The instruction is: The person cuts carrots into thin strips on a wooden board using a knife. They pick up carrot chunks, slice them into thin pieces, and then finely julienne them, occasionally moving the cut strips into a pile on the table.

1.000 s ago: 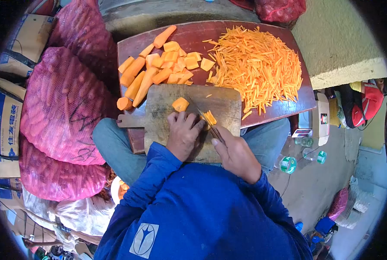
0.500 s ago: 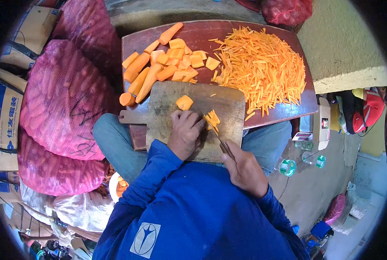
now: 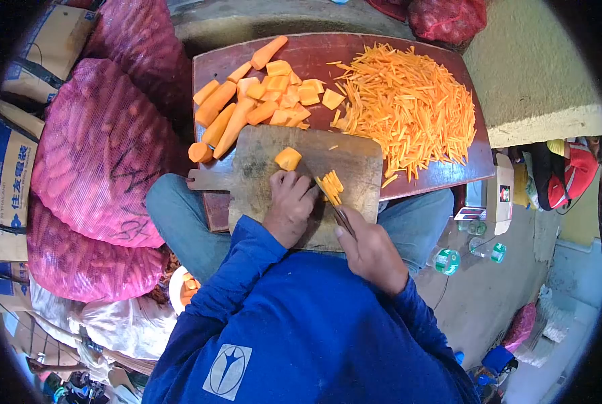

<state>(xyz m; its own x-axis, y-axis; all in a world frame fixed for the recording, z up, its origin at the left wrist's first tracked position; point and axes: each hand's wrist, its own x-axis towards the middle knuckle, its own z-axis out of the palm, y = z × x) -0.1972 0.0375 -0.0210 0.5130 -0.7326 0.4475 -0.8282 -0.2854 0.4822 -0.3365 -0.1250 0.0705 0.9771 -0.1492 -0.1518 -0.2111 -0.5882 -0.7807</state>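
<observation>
My right hand (image 3: 375,249) grips a knife (image 3: 339,214) by its handle, its blade low over the wooden cutting board (image 3: 254,185). Several thin carrot sticks (image 3: 330,183) lie along the blade. Left of the knife, my left hand (image 3: 291,209) is closed with curled fingers pressed down on the board; what is under them is hidden. Just beyond those fingers sits a carrot chunk (image 3: 287,159). Behind the board are peeled carrots (image 3: 228,128) and cut carrot chunks (image 3: 280,94). A large heap of carrot sticks (image 3: 412,111) lies to the right.
The board rests against a red-brown table (image 3: 314,47) in front of my legs. Pink mesh sacks (image 3: 102,148) and cardboard boxes (image 3: 4,182) crowd the left. A white container (image 3: 179,289) with carrot pieces stands low left. Plastic bottles (image 3: 447,261) lie on the floor at right.
My right hand and the knife have shifted slightly left and up. My left hand stays at nearly the same place on the board. The whole view has moved slightly.
</observation>
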